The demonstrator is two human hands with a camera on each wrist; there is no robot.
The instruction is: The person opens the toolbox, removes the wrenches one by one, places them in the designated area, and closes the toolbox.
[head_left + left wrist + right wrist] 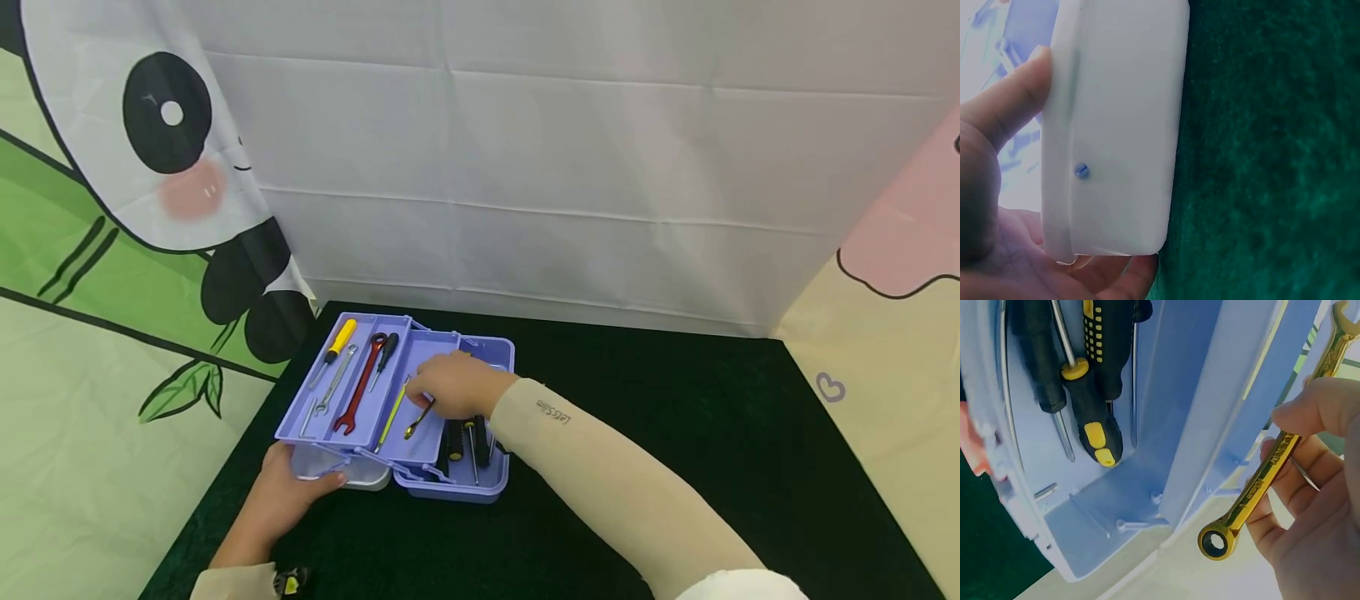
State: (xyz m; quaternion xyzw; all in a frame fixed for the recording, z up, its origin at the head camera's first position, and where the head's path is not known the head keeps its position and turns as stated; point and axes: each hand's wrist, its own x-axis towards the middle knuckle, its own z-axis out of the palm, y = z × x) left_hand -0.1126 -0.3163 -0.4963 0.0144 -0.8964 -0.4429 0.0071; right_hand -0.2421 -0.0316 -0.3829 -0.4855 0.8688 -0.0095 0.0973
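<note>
1. We see a pale printed backdrop behind the table.
2. Before it lies a dark green tabletop.
3. On its left part we find a lavender toolbox, opened out into stepped trays.
4. At the box's left, below the raised trays, we see its whitish lid.
5. Our left hand grips that lid at its near left corner, thumb against the rim, fingers curled beneath.
6. Our right hand, above the middle tray, pinches a gold wrench between thumb and fingers.
7. In the left tray we see a red wrench lying lengthwise, near a yellow-handled screwdriver.
8. That gold wrench slants, ring end lowest, over the middle tray; we cannot tell whether it touches the tray's floor.
</note>
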